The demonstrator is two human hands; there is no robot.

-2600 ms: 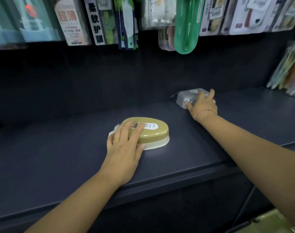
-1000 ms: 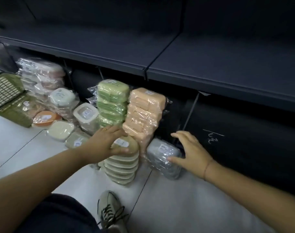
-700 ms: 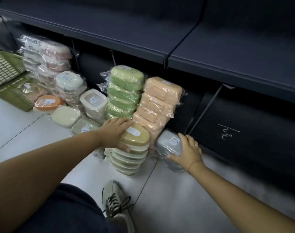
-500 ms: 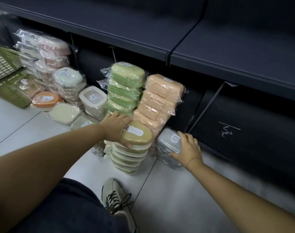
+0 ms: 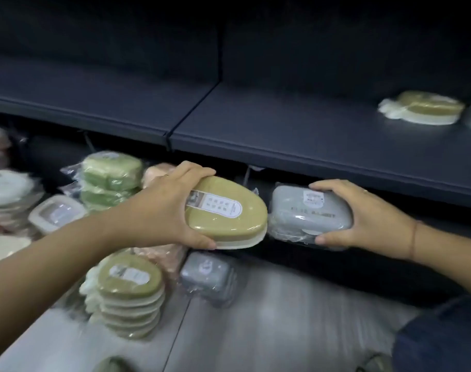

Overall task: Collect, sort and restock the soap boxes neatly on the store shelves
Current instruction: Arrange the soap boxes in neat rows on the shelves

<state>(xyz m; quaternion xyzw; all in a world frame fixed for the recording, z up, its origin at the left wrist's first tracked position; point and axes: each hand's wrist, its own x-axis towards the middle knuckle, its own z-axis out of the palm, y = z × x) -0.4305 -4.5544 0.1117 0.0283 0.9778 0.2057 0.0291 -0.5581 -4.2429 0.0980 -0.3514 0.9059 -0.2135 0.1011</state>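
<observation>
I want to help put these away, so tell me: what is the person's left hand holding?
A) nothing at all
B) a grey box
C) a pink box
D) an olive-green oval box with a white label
D: the left hand grips the olive-green oval soap box with a white label on its lid, while the right hand holds the grey soap box.

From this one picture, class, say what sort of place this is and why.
Probably a shop aisle being restocked. A dark shelf spans the view, wrapped, labelled soap boxes stand stacked by colour on the floor, and the left hand holds an olive box, the right hand a grey box.
</observation>
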